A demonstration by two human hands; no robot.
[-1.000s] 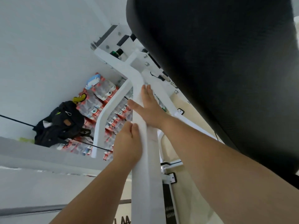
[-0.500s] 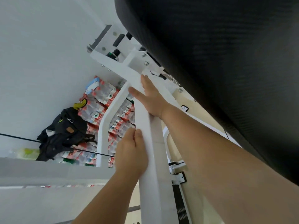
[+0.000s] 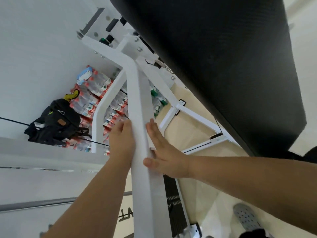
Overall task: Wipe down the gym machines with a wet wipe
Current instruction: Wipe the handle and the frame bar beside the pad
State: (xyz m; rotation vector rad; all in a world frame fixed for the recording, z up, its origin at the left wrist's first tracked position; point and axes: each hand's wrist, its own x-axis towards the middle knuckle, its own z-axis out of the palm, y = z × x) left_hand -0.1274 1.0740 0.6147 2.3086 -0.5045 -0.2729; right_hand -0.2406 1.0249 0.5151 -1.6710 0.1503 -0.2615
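Forearms come in from the bottom edge, and both hands meet on the white beam [image 3: 139, 103] of the gym machine, one on each side at about the same height. Left hand [image 3: 122, 141] hugs the beam's left edge, with the fingers going round the back where I can't see them, so it reads as a grip. Right hand [image 3: 164, 157] is flat on the right face, fingers straight and pointing up the beam, thumb laid across the front. Tucked between that palm and the metal is a white folded sheet, pretty sure that's the wet wipe [image 3: 151, 143], pressed to the beam's right side. So the hands are apart, with only the beam between them.

Down in the bottom right corner there's a grey perforated shoe [image 3: 247, 219] on the pale floor [image 3: 193, 124]. A big black pad [image 3: 223, 66] fills the top right, just beside the beam's upper end where the bolts and brackets are.

Further off, past the frame, shrink-wrapped bottle packs [image 3: 96, 93] with red caps sit stacked against the white wall [image 3: 34, 40]. A black backpack [image 3: 56, 122] is slumped against them on their left.
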